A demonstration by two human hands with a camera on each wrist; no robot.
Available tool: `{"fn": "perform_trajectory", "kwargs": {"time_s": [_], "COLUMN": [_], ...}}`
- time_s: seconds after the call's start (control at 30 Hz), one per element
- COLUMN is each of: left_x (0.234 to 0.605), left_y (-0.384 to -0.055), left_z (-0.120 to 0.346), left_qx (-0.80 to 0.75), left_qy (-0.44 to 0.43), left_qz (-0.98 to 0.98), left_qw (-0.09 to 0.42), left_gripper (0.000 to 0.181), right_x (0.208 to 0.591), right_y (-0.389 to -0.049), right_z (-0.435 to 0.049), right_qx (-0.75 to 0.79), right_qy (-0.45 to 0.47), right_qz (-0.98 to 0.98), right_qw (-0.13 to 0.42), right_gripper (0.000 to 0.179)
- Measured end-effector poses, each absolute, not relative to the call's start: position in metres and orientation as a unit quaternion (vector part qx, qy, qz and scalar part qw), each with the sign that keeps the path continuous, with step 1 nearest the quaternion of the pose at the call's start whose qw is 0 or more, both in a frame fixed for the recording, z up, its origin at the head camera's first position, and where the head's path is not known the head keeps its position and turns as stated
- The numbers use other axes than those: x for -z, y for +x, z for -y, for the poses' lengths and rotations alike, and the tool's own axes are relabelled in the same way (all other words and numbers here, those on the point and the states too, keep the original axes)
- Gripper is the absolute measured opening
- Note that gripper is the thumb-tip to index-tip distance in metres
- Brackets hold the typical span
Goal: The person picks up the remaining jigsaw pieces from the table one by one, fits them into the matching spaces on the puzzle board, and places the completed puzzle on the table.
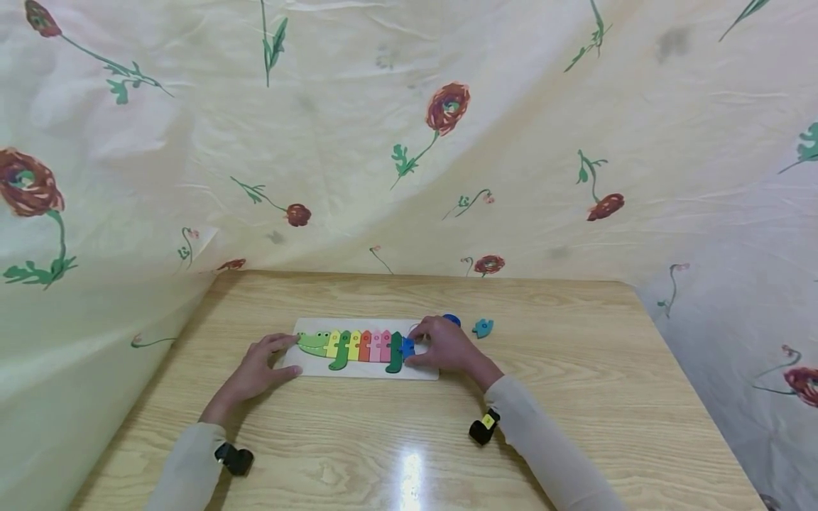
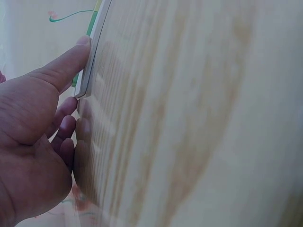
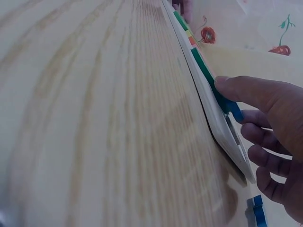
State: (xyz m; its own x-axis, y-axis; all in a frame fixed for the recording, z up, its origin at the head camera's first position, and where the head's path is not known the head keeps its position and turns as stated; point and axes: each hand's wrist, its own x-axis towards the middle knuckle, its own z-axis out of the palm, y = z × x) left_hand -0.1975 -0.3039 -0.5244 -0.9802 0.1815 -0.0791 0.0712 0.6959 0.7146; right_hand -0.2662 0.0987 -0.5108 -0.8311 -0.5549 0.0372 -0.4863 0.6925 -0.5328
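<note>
A white crocodile puzzle board (image 1: 364, 370) lies on the table with a green head piece (image 1: 313, 345) and several coloured body pieces in a row. At its left end, my left hand (image 1: 258, 365) rests its thumb and fingertips on the board; the left wrist view shows the thumb (image 2: 71, 61) at the board's corner. Over the right end, my right hand (image 1: 447, 345) pinches a blue puzzle piece (image 1: 407, 348) between thumb and fingers, beside the rear green leg piece (image 1: 395, 353). The right wrist view shows that blue piece (image 3: 234, 109) under the thumb, slightly tilted at the board's surface.
Beyond the right hand lies a dark blue piece (image 1: 451, 320), partly hidden by it. A lighter blue piece (image 1: 483, 328) lies on the wooden table (image 1: 383, 426) farther right. Flower-patterned cloth (image 1: 358, 142) hangs behind the table and at both sides.
</note>
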Motion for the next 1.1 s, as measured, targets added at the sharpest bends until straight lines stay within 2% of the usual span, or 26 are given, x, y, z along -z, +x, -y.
{"fn": "perform_trajectory", "kwargs": {"time_s": [0.57, 1.1], "left_x": [0.5269, 0.5257], "left_y": [-0.1979, -0.1971], "left_z": [0.3046, 0.3039], "left_qx": [-0.384, -0.384], "left_qy": [0.065, 0.059], "left_qz": [-0.918, -0.918], "left_qw": [0.070, 0.076], "left_gripper": [0.071, 0.071], "right_x": [0.5126, 0.5050], "right_y": [-0.2637, -0.2614], "right_z": [-0.0965, -0.1037], "right_qx": [0.256, 0.282], "right_qy": [-0.295, -0.260], "right_qz": [-0.919, -0.922], "right_qw": [0.052, 0.057], "right_gripper": [0.045, 0.042]}}
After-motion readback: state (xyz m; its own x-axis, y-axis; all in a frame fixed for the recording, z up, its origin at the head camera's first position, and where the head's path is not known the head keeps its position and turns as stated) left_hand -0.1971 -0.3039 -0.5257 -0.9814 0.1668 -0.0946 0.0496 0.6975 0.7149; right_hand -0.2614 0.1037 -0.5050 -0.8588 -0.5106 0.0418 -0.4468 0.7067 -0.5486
